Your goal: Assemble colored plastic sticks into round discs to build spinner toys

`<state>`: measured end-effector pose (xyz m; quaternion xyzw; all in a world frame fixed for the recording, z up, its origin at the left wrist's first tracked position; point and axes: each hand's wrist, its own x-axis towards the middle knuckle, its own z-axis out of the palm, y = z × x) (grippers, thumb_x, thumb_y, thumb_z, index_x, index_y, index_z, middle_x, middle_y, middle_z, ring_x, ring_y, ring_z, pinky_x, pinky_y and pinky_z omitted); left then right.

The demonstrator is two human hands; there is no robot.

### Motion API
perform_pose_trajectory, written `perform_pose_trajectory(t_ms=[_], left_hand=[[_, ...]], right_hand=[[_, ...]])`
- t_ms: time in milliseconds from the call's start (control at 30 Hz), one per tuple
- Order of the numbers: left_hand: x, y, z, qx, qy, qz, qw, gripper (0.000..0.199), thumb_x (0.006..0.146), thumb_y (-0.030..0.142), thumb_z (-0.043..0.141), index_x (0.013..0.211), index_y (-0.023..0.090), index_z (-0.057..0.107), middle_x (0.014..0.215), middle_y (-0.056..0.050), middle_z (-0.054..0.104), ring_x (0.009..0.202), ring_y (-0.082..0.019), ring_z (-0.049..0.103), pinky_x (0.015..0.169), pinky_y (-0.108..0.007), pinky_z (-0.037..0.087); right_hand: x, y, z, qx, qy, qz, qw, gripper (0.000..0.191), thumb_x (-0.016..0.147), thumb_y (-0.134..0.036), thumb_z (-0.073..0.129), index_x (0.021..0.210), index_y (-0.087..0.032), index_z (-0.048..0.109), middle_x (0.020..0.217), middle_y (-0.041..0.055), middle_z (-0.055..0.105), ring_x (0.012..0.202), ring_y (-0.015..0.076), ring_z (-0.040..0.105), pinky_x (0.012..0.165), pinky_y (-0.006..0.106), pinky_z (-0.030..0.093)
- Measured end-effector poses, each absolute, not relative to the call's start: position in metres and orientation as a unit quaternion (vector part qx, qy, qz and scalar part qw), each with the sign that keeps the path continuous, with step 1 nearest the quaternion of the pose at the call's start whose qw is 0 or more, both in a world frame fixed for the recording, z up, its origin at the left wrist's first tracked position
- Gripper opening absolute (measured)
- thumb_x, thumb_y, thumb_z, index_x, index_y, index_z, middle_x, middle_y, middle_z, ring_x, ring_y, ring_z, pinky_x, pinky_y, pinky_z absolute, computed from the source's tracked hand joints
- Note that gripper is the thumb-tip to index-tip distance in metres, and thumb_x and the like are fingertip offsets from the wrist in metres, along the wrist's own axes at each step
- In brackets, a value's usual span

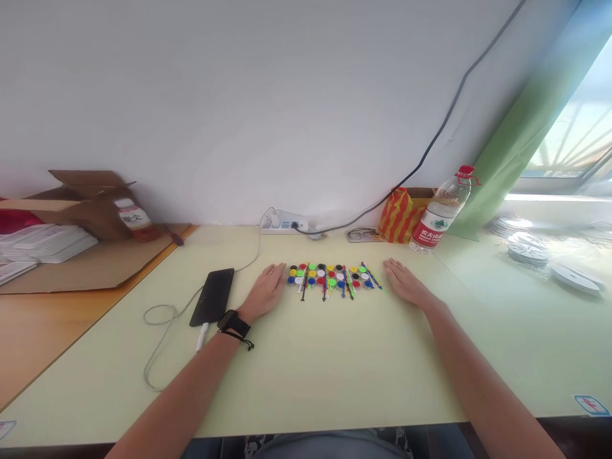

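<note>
Small round plastic discs (312, 281) in blue, yellow, red, green, black and white lie in rows on the pale table. Thin coloured plastic sticks (324, 287) with arrow-like ends rest across the discs in several groups. Along the left end of the rows lies my left hand (268, 290), fingers stretched out and holding nothing; a black watch (234, 324) is on that wrist. My right hand (405, 282) rests flat at the right end, its fingers extended, close to the last sticks. Neither hand grips a disc or stick.
A phone (213, 297) with a charging cable lies left of my left hand. Behind are a power strip (284, 222), glasses (366, 235), a red-yellow bag (398, 217) and a large water bottle (437, 213). White discs (526, 247) sit right; a cardboard box (95, 210) stands left.
</note>
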<state>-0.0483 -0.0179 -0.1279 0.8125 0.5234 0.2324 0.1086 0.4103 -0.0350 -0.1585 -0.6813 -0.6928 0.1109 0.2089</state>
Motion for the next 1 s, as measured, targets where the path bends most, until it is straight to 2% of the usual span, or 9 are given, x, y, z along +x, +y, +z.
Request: perform_pose_trajectory(t_ms=[167, 300, 367, 533, 833, 1000], left_hand=[[-0.046, -0.017, -0.131, 0.829, 0.504, 0.231, 0.077, 0.056, 0.107, 0.045, 0.028, 0.153, 0.018, 0.047, 0.156, -0.014, 0.053, 0.151, -0.031, 0.039, 0.126, -0.057, 0.03], [-0.047, -0.018, -0.131, 0.841, 0.487, 0.226, 0.064, 0.053, 0.107, 0.039, 0.027, 0.152, 0.022, 0.048, 0.158, -0.012, 0.05, 0.151, -0.028, 0.039, 0.127, -0.056, 0.029], [-0.048, -0.018, -0.13, 0.844, 0.484, 0.222, 0.062, 0.052, 0.107, 0.04, 0.027, 0.151, 0.022, 0.05, 0.158, -0.011, 0.051, 0.151, -0.028, 0.039, 0.128, -0.055, 0.028], [-0.047, -0.018, -0.126, 0.838, 0.498, 0.214, 0.061, 0.053, 0.108, 0.045, 0.028, 0.147, 0.021, 0.054, 0.156, -0.01, 0.053, 0.149, -0.028, 0.042, 0.127, -0.054, 0.03], [-0.047, -0.017, -0.126, 0.831, 0.507, 0.221, 0.057, 0.052, 0.107, 0.046, 0.029, 0.144, 0.022, 0.058, 0.154, -0.009, 0.055, 0.148, -0.03, 0.044, 0.126, -0.054, 0.032], [-0.048, -0.017, -0.127, 0.832, 0.506, 0.219, 0.051, 0.054, 0.108, 0.048, 0.028, 0.145, 0.022, 0.057, 0.155, -0.009, 0.054, 0.148, -0.029, 0.044, 0.126, -0.053, 0.031]], right_hand=[[0.412, -0.034, -0.157, -0.673, -0.702, 0.1, 0.21, 0.056, 0.107, -0.045, 0.027, 0.151, -0.021, 0.052, 0.163, 0.0114, 0.044, 0.154, 0.0303, 0.034, 0.126, 0.053, 0.027], [0.405, -0.03, -0.149, -0.652, -0.718, 0.082, 0.23, 0.041, 0.105, -0.038, 0.037, 0.131, -0.022, 0.065, 0.141, 0.0122, 0.065, 0.134, 0.0289, 0.058, 0.114, 0.047, 0.043], [0.403, -0.029, -0.145, -0.644, -0.723, 0.079, 0.236, 0.035, 0.103, -0.034, 0.042, 0.124, -0.022, 0.066, 0.131, 0.0113, 0.071, 0.124, 0.0268, 0.064, 0.107, 0.042, 0.047], [0.4, -0.032, -0.139, -0.636, -0.732, 0.072, 0.233, 0.029, 0.101, -0.03, 0.045, 0.117, -0.021, 0.067, 0.119, 0.0106, 0.074, 0.115, 0.0255, 0.067, 0.101, 0.039, 0.049], [0.391, -0.039, -0.128, -0.625, -0.741, 0.076, 0.232, 0.026, 0.099, -0.029, 0.047, 0.112, -0.022, 0.069, 0.112, 0.0095, 0.075, 0.111, 0.0259, 0.067, 0.098, 0.038, 0.049], [0.378, -0.044, -0.117, -0.619, -0.727, 0.084, 0.284, 0.02, 0.095, -0.034, 0.054, 0.099, -0.022, 0.07, 0.105, 0.009, 0.075, 0.103, 0.0258, 0.066, 0.091, 0.038, 0.05]])
